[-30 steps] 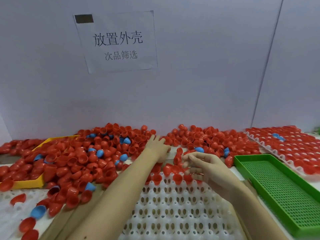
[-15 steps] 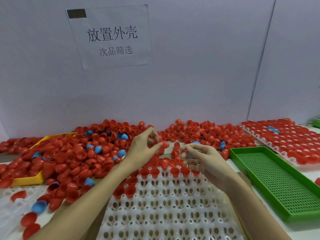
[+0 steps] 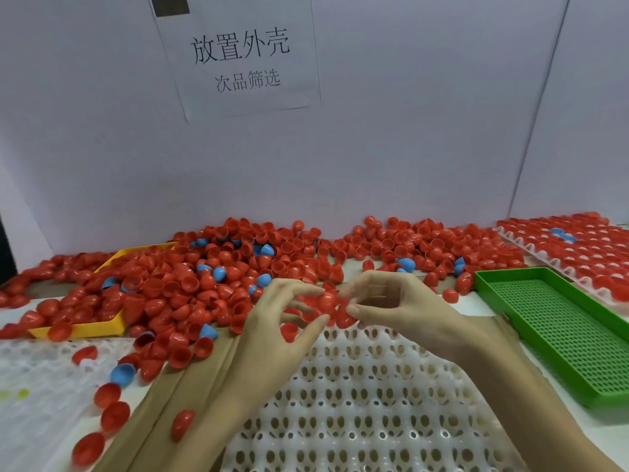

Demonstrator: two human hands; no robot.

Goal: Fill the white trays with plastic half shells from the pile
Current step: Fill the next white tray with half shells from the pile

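A white dimpled tray (image 3: 367,396) lies in front of me, its near rows bare and red shells along its far edge. Behind it spreads a big pile of red half shells (image 3: 211,277) with a few blue ones mixed in. My left hand (image 3: 275,321) and my right hand (image 3: 391,304) meet over the tray's far edge. Both pinch red half shells (image 3: 328,303) between their fingertips; the hands hide how many shells there are.
A green perforated tray (image 3: 558,332) sits at the right. Behind it is a white tray filled with red shells (image 3: 585,247). A yellow tray (image 3: 85,328) lies under the pile at the left. Loose shells (image 3: 112,400) lie on another white tray (image 3: 37,386) at lower left.
My left hand came back from the pile toward the right hand, and the two now meet over the tray's far edge with red shells between the fingers.
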